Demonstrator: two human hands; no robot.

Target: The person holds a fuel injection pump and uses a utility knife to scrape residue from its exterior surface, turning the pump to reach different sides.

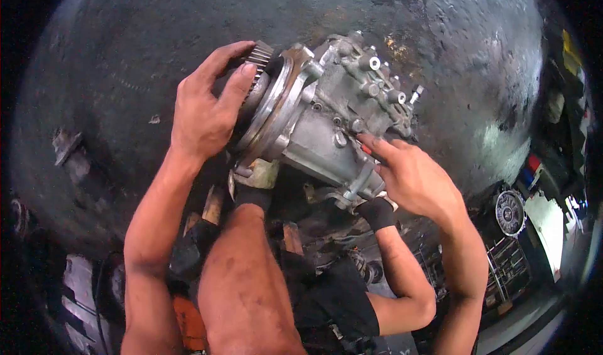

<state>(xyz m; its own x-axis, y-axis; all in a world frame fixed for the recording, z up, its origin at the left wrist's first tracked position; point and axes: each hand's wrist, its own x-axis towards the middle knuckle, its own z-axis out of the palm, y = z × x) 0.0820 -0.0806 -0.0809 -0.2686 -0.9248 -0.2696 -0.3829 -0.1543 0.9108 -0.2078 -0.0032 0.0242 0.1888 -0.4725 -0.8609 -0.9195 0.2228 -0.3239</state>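
A grey metal injection pump (320, 138) lies tilted on the floor, its geared end toward the upper left. My left hand (210, 101) is curved around the toothed gear (259, 55) at that end, thumb and forefinger against its teeth. Its other fingers are partly hidden. My right hand (418, 176) is bent over the near right side of the pump body, with a fingertip at a round fitting. A tiny red bit (366, 148) shows beside that finger. What lies under the fingers is hidden. Several bolts and fittings (375, 63) stand out on the pump's upper side.
My bent legs (245, 273) in dark socks flank the pump's near side. Dark, stained floor (132, 35) surrounds it. A dirty metal part (69, 151) sits at left. A round metal disc part (509, 213) and a rack-like metal frame (507, 266) are at right.
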